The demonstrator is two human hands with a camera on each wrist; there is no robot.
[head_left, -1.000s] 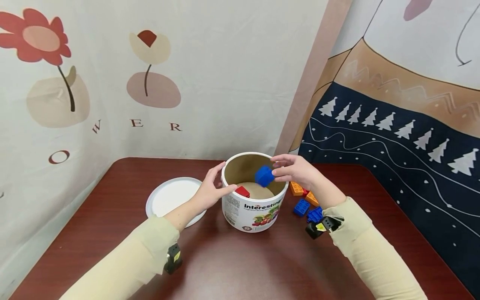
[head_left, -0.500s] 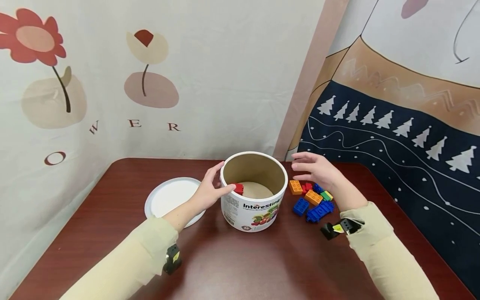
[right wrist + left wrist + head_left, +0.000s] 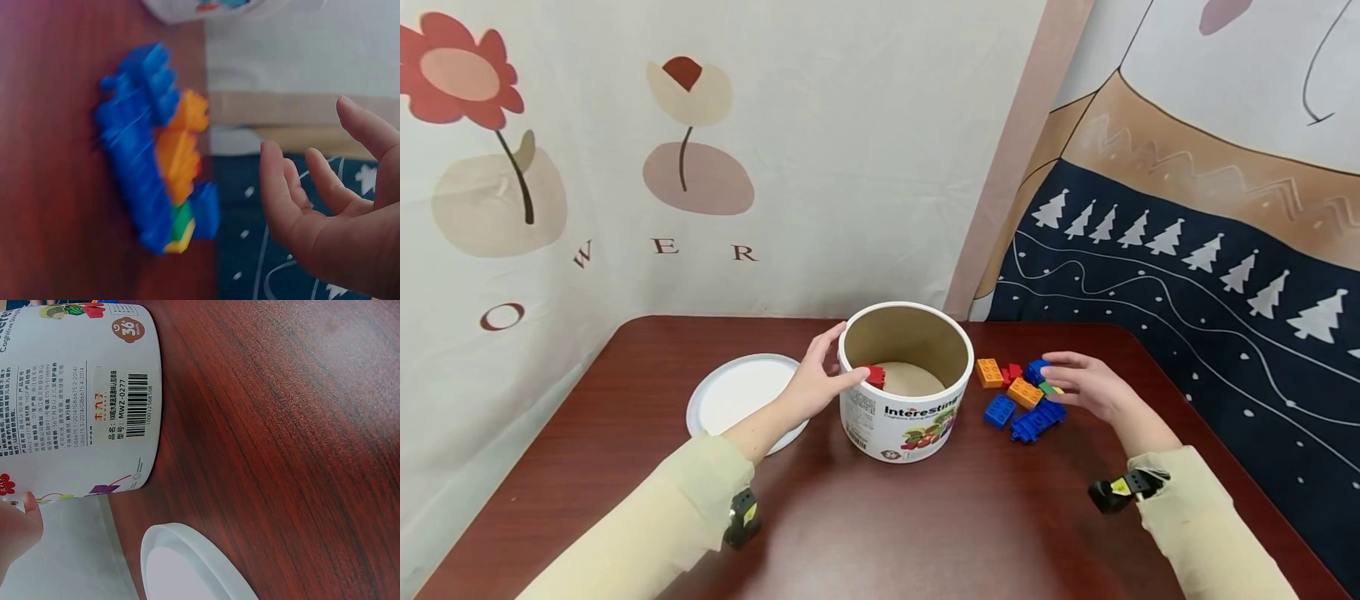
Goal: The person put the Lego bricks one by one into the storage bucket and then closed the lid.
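My left hand (image 3: 812,379) grips the white bucket (image 3: 901,427) by its left side, thumb at the rim. The bucket stands upright with its top uncovered. Inside it, a red brick (image 3: 876,377) shows near the left wall, and the near wall hides part of the floor. My right hand (image 3: 1088,385) hovers at the right end of a pile of toy bricks, holding nothing, fingers spread. In the pile are orange bricks (image 3: 988,373), a blue brick (image 3: 999,411), a long blue piece (image 3: 1037,421) and a red piece (image 3: 1012,374). A green and yellow piece (image 3: 181,228) lies beside them.
A round white lid (image 3: 741,392) lies on the brown table (image 3: 880,533), left of the bucket and partly behind the left forearm. Printed cloth walls (image 3: 850,167) stand along the table's far and right sides.
The right hand let go of a blue brick inside the bucket, then moved right over the brick pile. The left hand has stayed on the bucket.
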